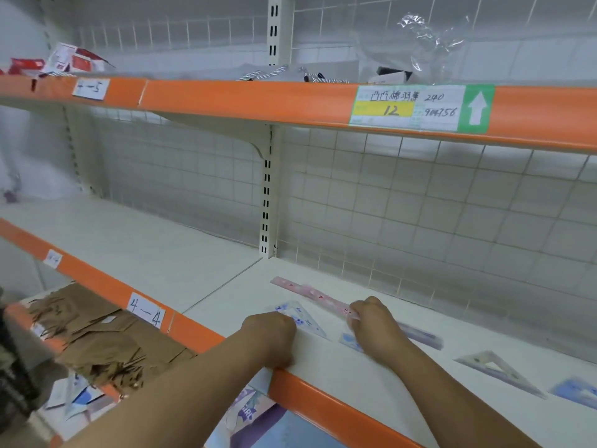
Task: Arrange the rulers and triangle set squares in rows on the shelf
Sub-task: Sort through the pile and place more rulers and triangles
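On the white shelf [323, 379] lies a clear triangle set square [300, 313] with blue print. My left hand [271, 337] is curled over its near corner. A pink straight ruler [310, 294] runs diagonally behind it, and my right hand [374, 321] pinches its right end. A purple ruler [420, 334] shows past my right hand, and a blue-printed piece [350, 341] lies under my right wrist. Farther right lie another clear set square [497, 370] and a blue packet [578, 391].
An orange-edged upper shelf [258, 98] overhangs close above, with a price label [420, 108]. A wire grid back panel [420, 221] closes the rear. On the lower shelf at left are brown paper bags [97, 334] and more stationery packets [245, 412].
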Demonstrator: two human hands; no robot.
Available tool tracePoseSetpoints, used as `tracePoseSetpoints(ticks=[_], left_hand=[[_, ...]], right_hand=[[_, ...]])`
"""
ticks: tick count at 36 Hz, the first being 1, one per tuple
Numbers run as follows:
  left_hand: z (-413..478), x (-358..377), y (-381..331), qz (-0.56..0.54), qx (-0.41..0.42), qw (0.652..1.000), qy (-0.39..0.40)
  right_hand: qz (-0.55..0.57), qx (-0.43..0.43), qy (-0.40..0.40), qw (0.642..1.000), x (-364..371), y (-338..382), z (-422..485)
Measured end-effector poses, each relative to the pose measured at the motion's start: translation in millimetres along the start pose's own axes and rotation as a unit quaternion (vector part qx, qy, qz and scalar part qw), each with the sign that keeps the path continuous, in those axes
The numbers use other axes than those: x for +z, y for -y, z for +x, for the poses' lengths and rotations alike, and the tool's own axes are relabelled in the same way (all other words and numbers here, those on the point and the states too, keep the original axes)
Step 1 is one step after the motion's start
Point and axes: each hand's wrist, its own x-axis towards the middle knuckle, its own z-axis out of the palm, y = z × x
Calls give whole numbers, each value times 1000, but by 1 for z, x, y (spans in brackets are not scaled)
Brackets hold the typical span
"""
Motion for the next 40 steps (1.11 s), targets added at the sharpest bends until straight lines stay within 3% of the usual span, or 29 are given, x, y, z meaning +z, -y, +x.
tracePoseSetpoints(ticks=[19,40], left_hand=[[-3,2,34,-10,-46,999,-19],[-13,0,27,-22,-82,996,20]], right_hand=[[-11,-63,-17,998,33,21,73],[-31,-57,-4,998,42,22,96]])
